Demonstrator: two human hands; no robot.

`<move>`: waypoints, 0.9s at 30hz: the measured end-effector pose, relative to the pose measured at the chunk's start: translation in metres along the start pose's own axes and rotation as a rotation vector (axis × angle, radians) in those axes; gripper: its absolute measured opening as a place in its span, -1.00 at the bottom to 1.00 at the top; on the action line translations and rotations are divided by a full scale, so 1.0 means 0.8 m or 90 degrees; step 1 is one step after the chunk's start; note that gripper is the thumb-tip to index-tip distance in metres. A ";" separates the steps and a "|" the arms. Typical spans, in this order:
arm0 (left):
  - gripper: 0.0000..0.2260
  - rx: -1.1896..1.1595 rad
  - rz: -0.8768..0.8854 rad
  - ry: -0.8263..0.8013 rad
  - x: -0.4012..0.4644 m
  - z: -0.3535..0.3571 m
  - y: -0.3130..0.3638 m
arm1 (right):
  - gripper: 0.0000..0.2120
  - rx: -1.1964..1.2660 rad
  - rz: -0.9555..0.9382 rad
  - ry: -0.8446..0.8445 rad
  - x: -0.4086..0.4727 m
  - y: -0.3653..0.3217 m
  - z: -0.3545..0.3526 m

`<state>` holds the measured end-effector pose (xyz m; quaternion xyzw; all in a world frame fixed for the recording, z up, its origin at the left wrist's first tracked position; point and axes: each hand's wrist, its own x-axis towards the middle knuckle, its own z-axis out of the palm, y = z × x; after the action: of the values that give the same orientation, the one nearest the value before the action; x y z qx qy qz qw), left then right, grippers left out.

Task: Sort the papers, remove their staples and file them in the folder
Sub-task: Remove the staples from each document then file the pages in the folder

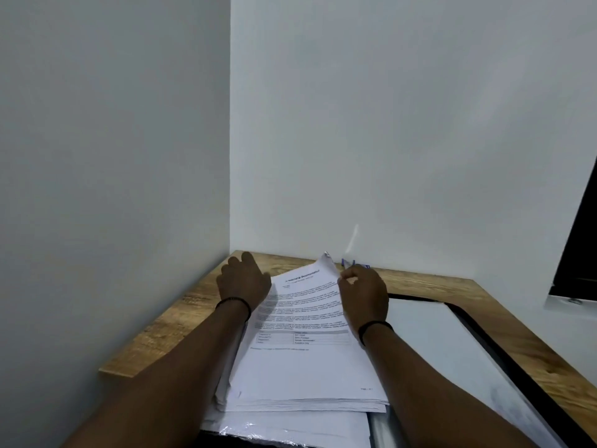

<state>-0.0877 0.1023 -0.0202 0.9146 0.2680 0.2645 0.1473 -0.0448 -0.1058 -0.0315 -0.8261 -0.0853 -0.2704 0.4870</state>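
Note:
A thick stack of printed papers [300, 370] lies on the wooden desk [181, 318] in front of me. My left hand [243, 282] rests near the stack's top left corner, its fingertips hidden behind the hand. My right hand [363, 294] pinches the raised top right corner of the top sheet [326, 265]. Behind that hand a small blue and white object [353, 264] shows partly; I cannot tell what it is. An open folder with a black rim [504, 357] and a white inner face lies to the right of the stack.
Clear plastic sleeves [382, 428] stick out under the stack at the bottom. White walls meet in a corner right behind the desk. A dark window frame [578, 253] stands at the far right.

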 end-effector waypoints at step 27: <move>-0.85 -0.938 0.133 -0.326 -0.028 -0.032 0.200 | -0.83 0.457 0.055 -0.079 0.096 0.048 -0.188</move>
<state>-0.0527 -0.0370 0.0576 0.6340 -0.1062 0.1672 0.7476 -0.0196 -0.2626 0.0373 -0.6203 -0.1693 -0.1518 0.7507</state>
